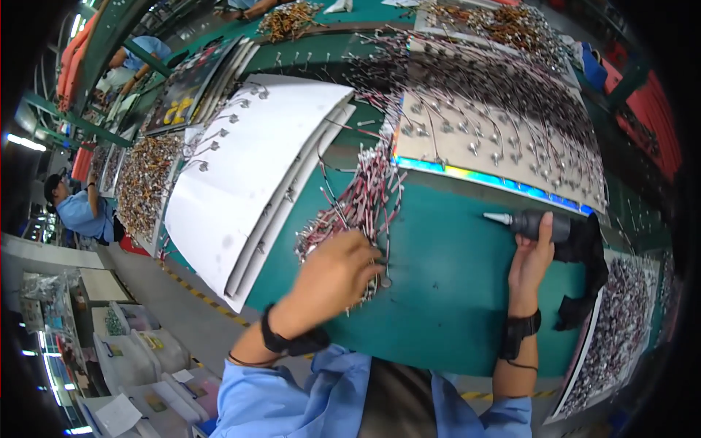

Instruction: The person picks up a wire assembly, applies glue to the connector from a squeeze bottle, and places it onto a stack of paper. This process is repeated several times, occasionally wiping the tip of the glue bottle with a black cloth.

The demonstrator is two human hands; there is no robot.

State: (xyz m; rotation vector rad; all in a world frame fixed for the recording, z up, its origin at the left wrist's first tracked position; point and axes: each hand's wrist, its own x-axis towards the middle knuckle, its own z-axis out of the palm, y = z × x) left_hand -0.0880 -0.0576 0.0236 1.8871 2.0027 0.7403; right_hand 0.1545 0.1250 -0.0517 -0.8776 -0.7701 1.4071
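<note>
My left hand [334,276] is closed at the near end of a heap of thin red, white and black wire leads [361,193], its fingertips pinched on a small wired part that they partly cover. Close to those fingers, a small round metal end [385,282] lies on the green mat [445,292]. My right hand [531,257] is wrapped round a dark squeeze bottle [544,224] with a pale pointed nozzle, held sideways above the mat and pointing left. A black cloth [588,266] lies just right of this hand.
Stacked white boards [248,160] stand left, with several wired parts along the top board's edge. A beige board [467,131] at the back right carries rows of wired parts. More parts fill trays at left [150,179] and right [617,328]. Co-workers [80,212] sit farther left.
</note>
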